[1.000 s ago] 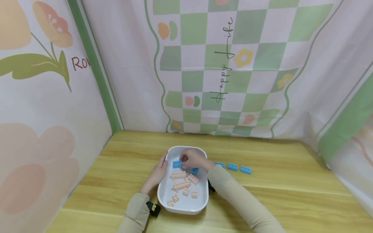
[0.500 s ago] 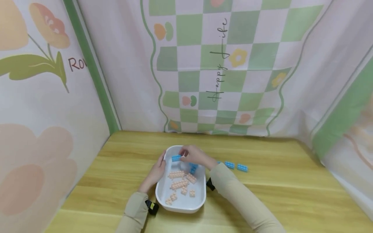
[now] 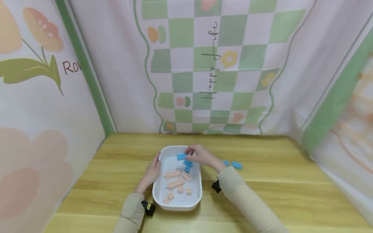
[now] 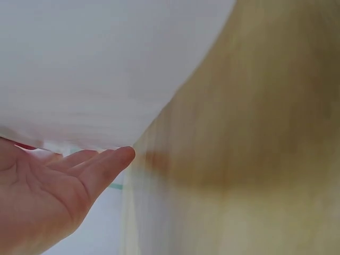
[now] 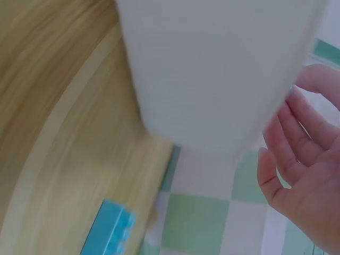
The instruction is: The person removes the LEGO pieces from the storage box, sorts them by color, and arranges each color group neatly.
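Note:
My left hand [image 3: 152, 171] rests along the left side of the white plastic bin [image 3: 155, 197]. In the left wrist view its fingers [image 4: 109, 167] lie straight against the bin's outer wall. Over the bin's back right part, my right hand [image 3: 201, 155] pinches a blue toy building brick [image 3: 181, 157] with thumb and fingertips. More blue bricks [image 3: 187, 164] lie in the bin just below that hand. Several peach bricks [image 3: 175, 184], long and small, are spread over the bin's middle and front. In the right wrist view, the bin's wall hides the held brick.
On the wooden table [image 3: 262, 194], blue bricks [image 3: 236, 165] lie in a row right of the bin, partly behind the right wrist. A checkered curtain [image 3: 204, 81] hangs along the table's back edge. A flower-printed curtain [image 3: 35, 145] closes off the left side.
My right hand has lifted the pinched blue brick up toward the bin's back, uncovering blue bricks beneath. The left hand keeps its place on the bin. The head view has swung slightly right.

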The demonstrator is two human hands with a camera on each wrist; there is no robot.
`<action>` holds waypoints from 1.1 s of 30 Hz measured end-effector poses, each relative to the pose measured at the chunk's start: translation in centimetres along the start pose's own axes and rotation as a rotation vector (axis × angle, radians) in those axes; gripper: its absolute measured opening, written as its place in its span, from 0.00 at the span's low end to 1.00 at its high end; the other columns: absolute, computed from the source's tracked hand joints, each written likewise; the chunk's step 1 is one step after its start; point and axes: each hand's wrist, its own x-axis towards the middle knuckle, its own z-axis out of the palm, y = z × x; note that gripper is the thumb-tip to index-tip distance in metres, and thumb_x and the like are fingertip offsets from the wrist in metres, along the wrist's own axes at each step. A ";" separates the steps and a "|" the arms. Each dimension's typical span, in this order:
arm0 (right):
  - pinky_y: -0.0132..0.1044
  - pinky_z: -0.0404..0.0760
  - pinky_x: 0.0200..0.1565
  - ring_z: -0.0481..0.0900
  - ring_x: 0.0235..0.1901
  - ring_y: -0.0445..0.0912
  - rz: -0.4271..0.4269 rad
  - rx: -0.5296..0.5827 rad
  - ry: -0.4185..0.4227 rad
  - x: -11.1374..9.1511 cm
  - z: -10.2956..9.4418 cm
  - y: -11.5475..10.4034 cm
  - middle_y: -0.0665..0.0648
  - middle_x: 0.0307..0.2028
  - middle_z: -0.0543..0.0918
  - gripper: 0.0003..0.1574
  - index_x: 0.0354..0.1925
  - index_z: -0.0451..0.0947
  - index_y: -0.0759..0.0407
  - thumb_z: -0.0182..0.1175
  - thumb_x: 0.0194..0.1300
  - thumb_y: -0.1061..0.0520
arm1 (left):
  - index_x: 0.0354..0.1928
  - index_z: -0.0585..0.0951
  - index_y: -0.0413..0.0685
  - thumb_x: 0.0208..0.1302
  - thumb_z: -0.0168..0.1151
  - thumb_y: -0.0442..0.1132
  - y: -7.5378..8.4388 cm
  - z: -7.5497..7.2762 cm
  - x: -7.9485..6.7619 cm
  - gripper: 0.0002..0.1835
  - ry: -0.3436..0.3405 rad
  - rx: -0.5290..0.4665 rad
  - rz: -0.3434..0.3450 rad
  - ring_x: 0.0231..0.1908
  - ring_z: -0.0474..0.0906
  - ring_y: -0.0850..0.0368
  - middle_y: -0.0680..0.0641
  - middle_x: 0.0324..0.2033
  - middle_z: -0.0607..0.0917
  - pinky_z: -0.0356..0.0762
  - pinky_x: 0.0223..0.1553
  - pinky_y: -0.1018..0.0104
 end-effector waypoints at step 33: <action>0.37 0.79 0.34 0.78 0.39 0.53 0.262 -0.057 0.283 -13.0 -9.1 9.3 0.63 0.40 0.82 0.15 0.44 0.78 0.65 0.62 0.61 0.56 | 0.73 0.50 0.42 0.73 0.33 0.39 -0.1 -0.3 0.1 0.28 -0.026 0.023 -0.023 0.64 0.61 0.32 0.32 0.68 0.58 0.61 0.64 0.42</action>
